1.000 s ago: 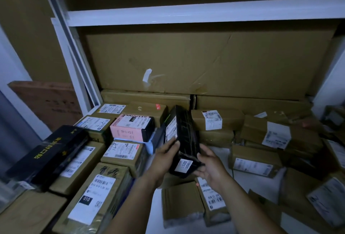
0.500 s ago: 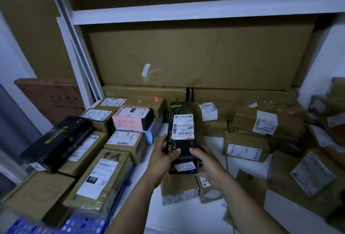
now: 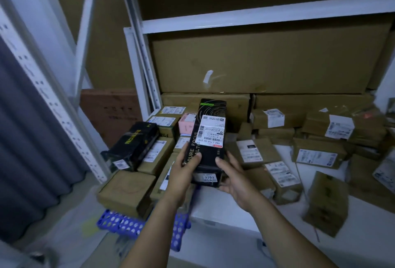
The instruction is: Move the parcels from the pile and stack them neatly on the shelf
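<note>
Turning the long black parcel (image 3: 210, 139) label-up is the change: a second ago it stood on edge between the hands with a dark side toward the camera, and now its white shipping label faces up and its length runs away from the person. It sits at the centre of the frame, held clear above the shelf (image 3: 224, 210), touching nothing but the hands.

Gripping its near end, the left hand (image 3: 183, 173) has its thumb laid across the top face by the printed lettering, with its fingers wrapped round the left side and mostly hidden. The right hand (image 3: 235, 180) cups the near right corner, thumb against the edge and fingers curled underneath.

Left of centre, the sorted boxes (image 3: 158, 154) lie in close rows with a second black box (image 3: 132, 146) on top and a pink box (image 3: 187, 123) behind. Right of centre, the loose brown parcels (image 3: 316, 154) lie at odd angles on the white board.

With the label readable and the box squared up, the parcel looks ready to be set down. The likely spot is on or beside the left rows, long side matching theirs, and the loose heap on the right is not yet dealt with
</note>
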